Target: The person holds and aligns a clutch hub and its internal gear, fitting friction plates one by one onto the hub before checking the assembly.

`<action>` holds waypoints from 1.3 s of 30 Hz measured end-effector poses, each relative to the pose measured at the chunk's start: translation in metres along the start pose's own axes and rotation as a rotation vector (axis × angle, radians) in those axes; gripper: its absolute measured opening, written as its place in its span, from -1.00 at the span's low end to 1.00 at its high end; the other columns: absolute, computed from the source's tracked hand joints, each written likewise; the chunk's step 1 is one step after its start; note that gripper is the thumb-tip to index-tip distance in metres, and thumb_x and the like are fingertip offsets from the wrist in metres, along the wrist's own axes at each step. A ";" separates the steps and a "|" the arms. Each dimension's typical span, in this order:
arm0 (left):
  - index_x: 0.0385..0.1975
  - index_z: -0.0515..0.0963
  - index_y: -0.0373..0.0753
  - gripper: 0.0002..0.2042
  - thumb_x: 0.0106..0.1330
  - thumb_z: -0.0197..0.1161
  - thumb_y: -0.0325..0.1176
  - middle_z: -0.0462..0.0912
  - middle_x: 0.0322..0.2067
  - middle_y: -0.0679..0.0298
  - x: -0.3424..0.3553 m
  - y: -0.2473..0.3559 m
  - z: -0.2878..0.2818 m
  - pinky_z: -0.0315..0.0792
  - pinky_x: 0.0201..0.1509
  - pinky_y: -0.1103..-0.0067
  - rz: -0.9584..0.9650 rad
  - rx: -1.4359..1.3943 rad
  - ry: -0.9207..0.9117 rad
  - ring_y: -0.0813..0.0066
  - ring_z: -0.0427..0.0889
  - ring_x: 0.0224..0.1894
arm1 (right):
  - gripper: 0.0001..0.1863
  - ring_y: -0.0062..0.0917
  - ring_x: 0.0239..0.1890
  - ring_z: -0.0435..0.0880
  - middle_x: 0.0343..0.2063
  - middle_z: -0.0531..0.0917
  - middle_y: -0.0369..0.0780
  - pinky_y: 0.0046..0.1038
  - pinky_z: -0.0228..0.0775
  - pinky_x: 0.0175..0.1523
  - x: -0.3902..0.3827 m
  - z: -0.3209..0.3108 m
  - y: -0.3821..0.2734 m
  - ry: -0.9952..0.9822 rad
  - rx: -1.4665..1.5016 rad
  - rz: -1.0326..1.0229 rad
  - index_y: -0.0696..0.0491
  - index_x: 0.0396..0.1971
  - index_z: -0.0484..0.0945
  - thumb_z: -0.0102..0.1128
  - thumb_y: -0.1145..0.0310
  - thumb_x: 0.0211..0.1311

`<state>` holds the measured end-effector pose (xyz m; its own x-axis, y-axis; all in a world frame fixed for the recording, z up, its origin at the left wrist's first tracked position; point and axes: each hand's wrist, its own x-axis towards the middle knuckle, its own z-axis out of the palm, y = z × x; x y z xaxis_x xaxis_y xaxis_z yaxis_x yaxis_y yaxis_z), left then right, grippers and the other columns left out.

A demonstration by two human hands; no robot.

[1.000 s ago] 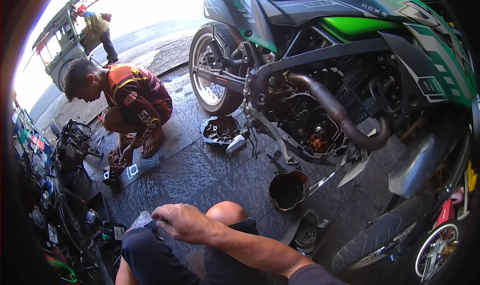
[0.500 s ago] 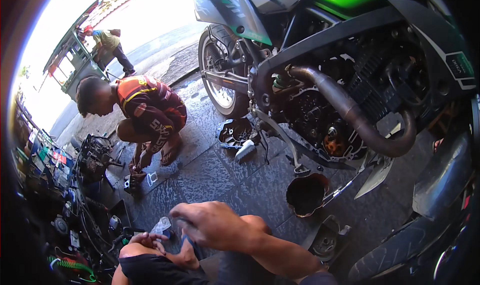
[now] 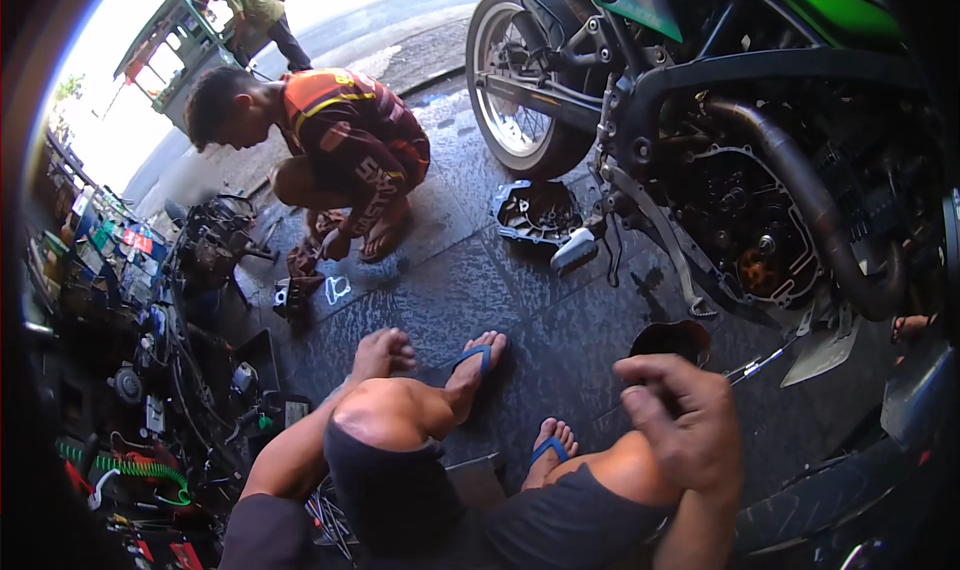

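Note:
My left hand (image 3: 385, 353) hangs just past my left knee, its forearm resting along the thigh. Its fingers are loosely bent, and I see nothing in them. Over my right knee, my right hand (image 3: 690, 415) is raised with the thumb apart from the curled forefinger, holding nothing visible. Close behind that hand stands a dark round pan (image 3: 672, 338), partly covered by it. Farther right is a motorcycle with its engine side (image 3: 745, 225) uncovered, showing gears and an orange-brown round part. A bent exhaust pipe (image 3: 800, 170) runs across the engine.
A removed engine cover (image 3: 538, 213) lies on the dark tiles (image 3: 430, 300) near the rear wheel (image 3: 520, 80). At left, another person (image 3: 345, 140) squats over a metal part (image 3: 293, 295) and a white gasket (image 3: 338, 289). Cables, parts and a green coiled hose (image 3: 135, 465) crowd the left side.
My view has shifted, so the motorcycle sits farther right. My right hand has moved from the middle to above the right knee. My left hand has moved forward over its knee, fingers more bent.

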<state>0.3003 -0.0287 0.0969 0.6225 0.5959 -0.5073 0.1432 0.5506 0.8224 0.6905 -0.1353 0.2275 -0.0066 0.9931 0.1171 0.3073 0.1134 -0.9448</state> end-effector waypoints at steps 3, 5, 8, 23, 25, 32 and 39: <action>-0.03 0.60 -0.38 -0.64 0.52 0.17 -0.15 0.73 -0.34 0.16 0.011 -0.038 0.024 0.59 -0.08 0.48 -0.044 0.001 0.013 0.40 0.70 -0.27 | -0.77 -0.71 -0.46 0.68 -0.47 0.74 -0.22 -0.59 0.49 -0.36 0.010 -0.021 -0.007 0.054 -0.113 0.033 0.23 -0.09 0.71 0.36 0.50 0.27; -0.05 0.60 -0.35 -0.67 0.53 0.16 -0.16 0.71 -0.33 0.15 0.003 -0.030 0.053 0.58 -0.09 0.48 -0.057 -0.057 0.057 0.39 0.69 -0.27 | -0.76 -0.73 -0.49 0.63 -0.50 0.71 -0.26 -0.59 0.47 -0.37 0.022 -0.025 -0.009 0.039 -0.166 0.119 0.23 -0.09 0.71 0.38 0.51 0.26; -0.10 0.60 -0.32 -0.70 0.55 0.14 -0.18 0.70 -0.32 0.14 -0.012 0.013 0.089 0.57 -0.10 0.48 -0.067 -0.184 0.186 0.38 0.67 -0.26 | -0.75 -0.74 -0.51 0.58 -0.53 0.67 -0.29 -0.58 0.46 -0.38 0.054 -0.013 0.008 -0.065 -0.173 0.203 0.20 -0.07 0.71 0.41 0.50 0.26; -0.22 0.58 -0.30 -0.87 0.26 0.32 -0.51 0.53 -0.40 0.19 0.014 0.047 -0.003 0.42 -0.35 0.38 0.351 0.645 0.222 0.31 0.48 -0.44 | -0.61 -0.44 -0.27 0.80 -0.26 0.80 -0.19 -0.40 0.63 -0.10 0.165 0.082 0.097 -0.639 -0.068 0.455 0.09 0.11 0.65 0.30 0.18 0.43; -0.25 0.58 -0.29 -0.84 0.20 0.38 -0.48 0.52 -0.43 0.17 0.001 0.004 -0.031 0.39 -0.41 0.33 0.069 0.460 0.066 0.23 0.47 -0.46 | -0.35 -0.40 -0.28 0.78 -0.09 0.76 -0.16 -0.39 0.65 -0.16 0.144 0.086 0.118 -0.627 -0.107 0.266 -0.11 0.44 0.29 0.29 0.32 0.39; -0.20 0.59 -0.32 -0.83 0.29 0.32 -0.39 0.58 -0.34 0.14 0.067 0.015 -0.063 0.41 -0.24 0.32 -0.006 0.621 -0.144 0.24 0.53 -0.34 | -0.61 -0.53 -0.34 0.74 -0.37 0.74 -0.21 -0.37 0.59 -0.15 0.015 0.051 0.144 -0.351 -0.068 0.656 0.07 0.11 0.62 0.32 0.18 0.41; -0.13 0.62 -0.37 -0.75 0.40 0.23 -0.29 0.65 -0.21 0.11 0.139 -0.011 -0.078 0.46 -0.03 0.33 -0.151 0.635 -0.340 0.26 0.61 -0.19 | -0.59 -0.55 -0.29 0.65 -0.38 0.67 -0.27 -0.39 0.57 -0.07 -0.218 0.086 0.163 0.637 0.222 1.117 0.23 0.11 0.57 0.24 0.22 0.49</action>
<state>0.3253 0.0935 -0.0021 0.7502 0.2694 -0.6039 0.6002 0.1059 0.7928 0.6600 -0.3309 0.0213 0.6172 0.3722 -0.6932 -0.3090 -0.6956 -0.6486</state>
